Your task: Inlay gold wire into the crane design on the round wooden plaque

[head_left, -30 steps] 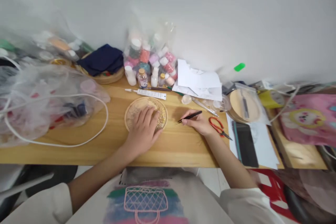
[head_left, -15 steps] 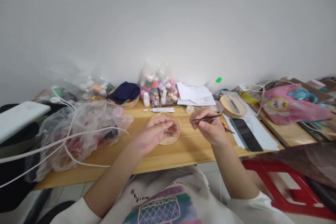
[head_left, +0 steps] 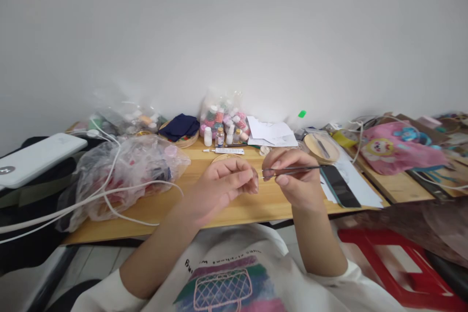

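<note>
My right hand (head_left: 297,178) is closed around dark, slim tweezers (head_left: 292,170), which lie almost level with their tips toward the left. Just across from those tips is my left hand (head_left: 228,185), its fingers curled and thumb pressed to the fingertips. Whatever it pinches is too small or hidden to make out. A narrow gap separates the two hands. Behind my left hand a round, straw-coloured woven piece (head_left: 226,157) lies on the wooden table (head_left: 256,207), mostly covered from view.
Small bottles (head_left: 220,137), a white tube (head_left: 229,151) and a bag of coloured jars (head_left: 223,117) stand behind. Crumpled plastic (head_left: 135,170) and white cables (head_left: 120,187) lie left. A phone (head_left: 340,186) rests on paper at right, near a pink pouch (head_left: 398,148).
My hands have come closer together, the left moving right and toward me, off most of the woven piece. The tweezers' tips now point at my left fingertips. The view has shifted slightly.
</note>
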`<state>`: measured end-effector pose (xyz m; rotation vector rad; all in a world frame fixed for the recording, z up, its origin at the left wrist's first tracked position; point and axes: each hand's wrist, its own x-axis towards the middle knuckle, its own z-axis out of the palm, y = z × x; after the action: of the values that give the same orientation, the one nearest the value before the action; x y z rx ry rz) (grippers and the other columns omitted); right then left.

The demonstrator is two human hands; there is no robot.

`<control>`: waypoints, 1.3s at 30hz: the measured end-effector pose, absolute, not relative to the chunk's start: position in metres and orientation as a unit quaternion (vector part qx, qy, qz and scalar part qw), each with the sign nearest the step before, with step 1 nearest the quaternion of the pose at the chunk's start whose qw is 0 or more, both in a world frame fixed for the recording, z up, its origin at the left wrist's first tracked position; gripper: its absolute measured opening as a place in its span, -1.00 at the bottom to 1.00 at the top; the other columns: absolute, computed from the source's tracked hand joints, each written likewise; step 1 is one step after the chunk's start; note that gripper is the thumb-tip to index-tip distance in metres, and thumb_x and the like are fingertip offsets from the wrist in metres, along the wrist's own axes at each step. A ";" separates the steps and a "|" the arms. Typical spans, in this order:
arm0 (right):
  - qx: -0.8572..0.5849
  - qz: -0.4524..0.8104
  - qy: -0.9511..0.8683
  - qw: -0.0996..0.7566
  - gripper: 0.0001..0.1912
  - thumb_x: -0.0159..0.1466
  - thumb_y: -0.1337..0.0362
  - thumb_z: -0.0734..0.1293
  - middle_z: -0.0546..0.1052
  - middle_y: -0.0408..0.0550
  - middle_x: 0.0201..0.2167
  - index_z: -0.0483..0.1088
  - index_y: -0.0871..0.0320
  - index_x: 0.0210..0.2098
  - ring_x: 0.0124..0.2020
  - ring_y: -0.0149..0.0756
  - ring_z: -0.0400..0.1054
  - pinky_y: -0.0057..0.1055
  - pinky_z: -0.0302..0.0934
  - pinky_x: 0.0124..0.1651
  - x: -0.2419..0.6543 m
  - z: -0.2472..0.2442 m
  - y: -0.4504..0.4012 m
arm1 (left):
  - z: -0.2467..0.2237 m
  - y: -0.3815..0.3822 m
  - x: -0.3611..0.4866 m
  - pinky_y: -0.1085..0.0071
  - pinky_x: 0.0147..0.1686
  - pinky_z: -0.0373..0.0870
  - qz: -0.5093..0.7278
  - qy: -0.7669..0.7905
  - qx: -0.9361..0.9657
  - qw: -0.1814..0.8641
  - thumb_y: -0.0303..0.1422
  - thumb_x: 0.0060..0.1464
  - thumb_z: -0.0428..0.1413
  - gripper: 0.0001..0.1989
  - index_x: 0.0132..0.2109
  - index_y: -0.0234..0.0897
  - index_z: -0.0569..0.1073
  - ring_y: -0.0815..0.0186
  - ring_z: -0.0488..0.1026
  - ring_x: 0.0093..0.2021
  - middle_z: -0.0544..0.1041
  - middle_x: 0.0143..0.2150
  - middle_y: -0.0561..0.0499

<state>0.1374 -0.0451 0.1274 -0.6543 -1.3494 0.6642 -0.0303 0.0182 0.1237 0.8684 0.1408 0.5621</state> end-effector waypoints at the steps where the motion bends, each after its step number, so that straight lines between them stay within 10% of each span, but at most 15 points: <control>1: -0.291 0.297 -0.604 0.680 -0.86 0.15 0.31 0.50 0.55 -0.15 -0.43 0.59 0.03 -0.27 -0.39 -0.41 0.44 -0.46 0.33 -0.36 0.139 0.130 -0.044 | 0.126 0.019 -0.030 0.55 -0.30 0.34 0.270 0.068 0.417 0.865 -0.27 -0.01 0.36 -0.76 -0.40 -0.35 0.53 0.46 0.42 -0.39 0.51 -0.45 0.04; 25: -0.340 0.013 -0.402 0.850 -0.88 0.08 0.23 0.54 0.45 -0.21 -0.52 0.55 0.06 -0.41 -0.57 -0.47 0.31 -0.45 0.19 -0.53 0.200 0.184 0.025 | 0.176 0.119 -0.004 0.62 -0.43 0.40 0.564 0.066 0.292 0.770 -0.42 -0.18 0.45 -0.71 -0.43 -0.25 0.46 0.55 0.39 -0.48 0.46 -0.50 0.24; 30: -0.371 -0.114 -0.348 0.853 -0.87 0.10 0.29 0.49 0.32 -0.26 -0.57 0.46 0.08 -0.49 -0.59 -0.51 0.25 -0.47 0.05 -0.57 0.214 0.195 0.007 | 0.180 0.126 -0.014 0.65 -0.35 0.38 0.616 0.075 0.252 0.742 -0.36 0.33 0.05 -0.78 -0.35 -0.16 0.39 0.61 0.43 -0.45 0.51 -0.45 0.30; 39: -0.358 -0.094 -0.357 0.858 -0.91 0.15 0.44 0.43 0.40 -0.25 -0.57 0.53 0.13 -0.42 -0.60 -0.53 0.28 -0.48 0.11 -0.54 0.196 0.193 0.029 | 0.175 0.125 0.003 0.60 -0.47 0.38 0.533 0.098 0.187 0.819 -0.38 0.32 0.05 -0.74 -0.39 -0.24 0.40 0.56 0.41 -0.51 0.48 -0.49 0.22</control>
<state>0.1962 0.0290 0.1929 -0.7513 -0.7501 -0.1967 0.0026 0.1252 0.1747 0.3994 0.2084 1.1362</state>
